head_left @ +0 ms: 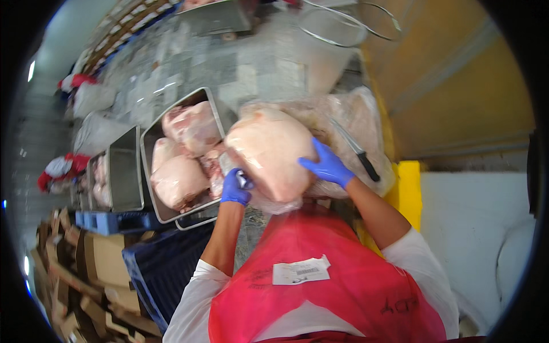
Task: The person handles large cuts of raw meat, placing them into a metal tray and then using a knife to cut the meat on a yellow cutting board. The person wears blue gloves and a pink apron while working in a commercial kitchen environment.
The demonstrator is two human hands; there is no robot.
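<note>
A large, pale, skin-on pork leg (269,148) lies in front of me on a surface covered with clear plastic sheeting (366,114). My right hand (329,164), in a blue glove, presses its right side with thumb and fingers spread. At the lower left edge of the cut, my gloved left hand (237,187) is curled. Something whitish shows between its fingers, perhaps film, too small to make out. To the right of my right hand rests a knife (370,167) with a black handle, its blade pointing away from me. The underside of the pork leg is hidden.
A metal tub (209,97) with several meat cuts stands just left. Another metal tub (128,171) sits farther left, above blue pallets (171,268) and cardboard pieces (103,263). A yellow edge (406,188) and a white panel (469,223) border the right side.
</note>
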